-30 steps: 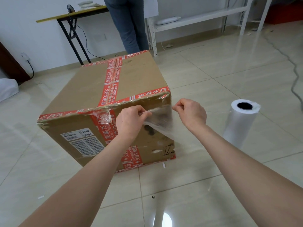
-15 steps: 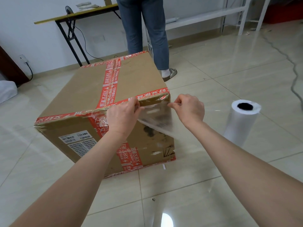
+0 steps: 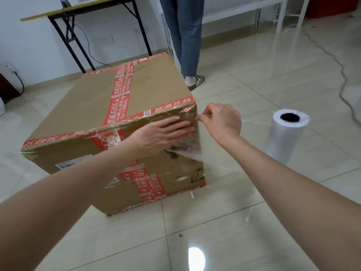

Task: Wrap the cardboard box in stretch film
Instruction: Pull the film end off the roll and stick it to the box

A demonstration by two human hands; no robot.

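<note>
Left hand [image 3: 164, 133] has flattened onto the one box [image 3: 101, 106]; right hand [image 3: 222, 122] pinches film [image 3: 193, 153] beside one roll [image 3: 285, 137].

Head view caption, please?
Left hand presses clear stretch film onto the red-taped brown cardboard box; right hand pinches its edge.

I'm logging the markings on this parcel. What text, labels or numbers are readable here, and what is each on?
"又好又": white characters repeated along the red tape on the cardboard box; the characters after them are not surely readable.
Smaller white line on the tape across the top: too small to read.
White shipping label on the front face: print and barcode blurred, unreadable.
Stretch film roll: no text visible.
</note>
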